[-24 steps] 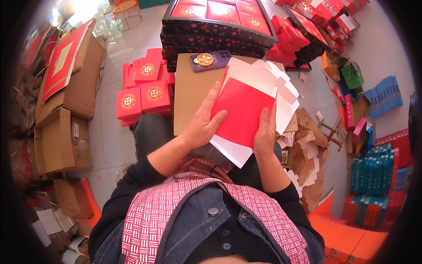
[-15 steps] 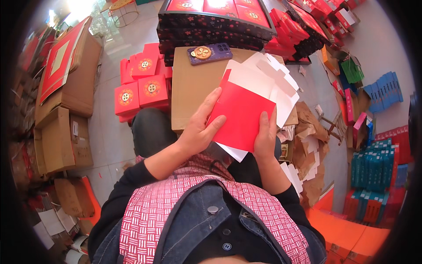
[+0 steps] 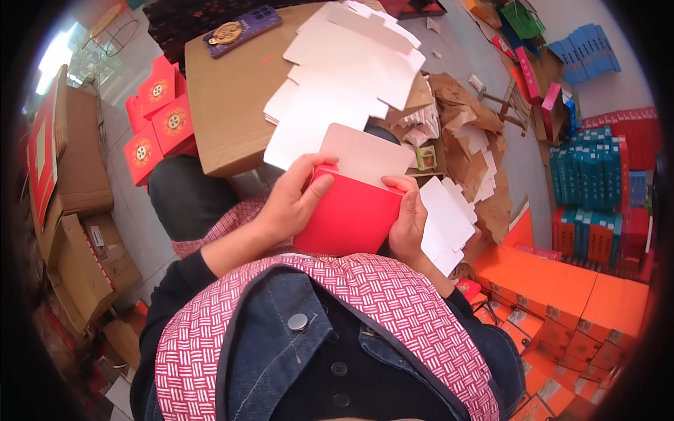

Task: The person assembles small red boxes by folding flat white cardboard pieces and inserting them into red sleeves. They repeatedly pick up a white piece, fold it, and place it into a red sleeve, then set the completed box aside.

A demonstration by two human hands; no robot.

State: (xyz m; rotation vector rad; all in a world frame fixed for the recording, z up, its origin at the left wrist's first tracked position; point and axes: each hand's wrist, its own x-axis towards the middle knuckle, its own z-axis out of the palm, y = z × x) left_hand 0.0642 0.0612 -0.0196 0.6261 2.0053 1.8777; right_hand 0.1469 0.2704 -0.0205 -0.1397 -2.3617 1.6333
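The grip: left hand [image 3: 293,200] and right hand [image 3: 407,219] pinch opposite sides of a red box [image 3: 351,221], held before the checked apron [image 3: 203,330]; its pale flap [image 3: 366,149] stands up between them. Uneven thumb pressure could crease the card; a loosened hold could let it slip lapward.

We log the red carton [image 3: 351,221] as smooth paperboard, soft sheen outside; its pale flap [image 3: 365,151] reads matt, uncoated. White blanks [image 3: 351,74]: smooth card, matt to slightly satin. Big brown box [image 3: 228,98]: matt corrugated cardboard. Brown wrapping paper [image 3: 460,105]: crumpled, rough. Apron [image 3: 189,358]: printed cloth, matt. Jacket [image 3: 270,361]: denim, coarse weave, with a shiny metal button [image 3: 298,322]. Orange boxes [image 3: 537,281]: smooth card, light sheen. Gold-coloured disc [image 3: 227,33]: we'd say metallic-looking, can't confirm metal.
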